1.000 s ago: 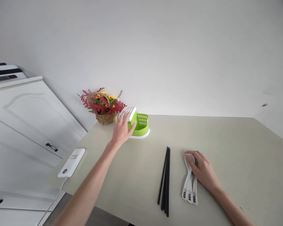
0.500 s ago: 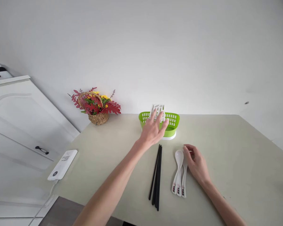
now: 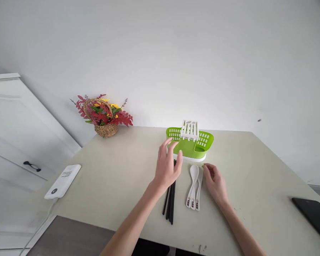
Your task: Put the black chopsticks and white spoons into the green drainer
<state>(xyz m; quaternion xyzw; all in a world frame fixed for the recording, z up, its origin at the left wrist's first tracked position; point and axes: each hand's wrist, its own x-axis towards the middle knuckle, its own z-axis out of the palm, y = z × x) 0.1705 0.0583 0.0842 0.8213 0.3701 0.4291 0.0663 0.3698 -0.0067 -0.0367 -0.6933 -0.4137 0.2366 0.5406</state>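
My left hand (image 3: 167,165) is raised with its fingers apart and nothing in it. It hovers over the upper ends of several black chopsticks (image 3: 170,202) and before the left part of a green slotted cutlery basket (image 3: 188,149). This basket has a white base and a white slotted rack (image 3: 190,130) on its top. Three white spoons (image 3: 194,172) lie together, bowls away from me, right of the chopsticks. Beside their bowls my right hand (image 3: 215,181) rests on the table, its fingers curled in and the thumb near the fingertips; no object shows in it.
A wicker basket of red and yellow flowers (image 3: 106,129) stands at the back left against the wall. Near the left edge of the table (image 3: 117,185) lies a white device (image 3: 63,181) with a cable. A black phone (image 3: 313,215) lies at the right. A white cabinet (image 3: 16,142) adjoins the left side.
My left hand has drawn back toward me from the cutlery basket, uncovering the white rack. My right hand stays beside the spoons. The view has turned right, bringing in the phone.
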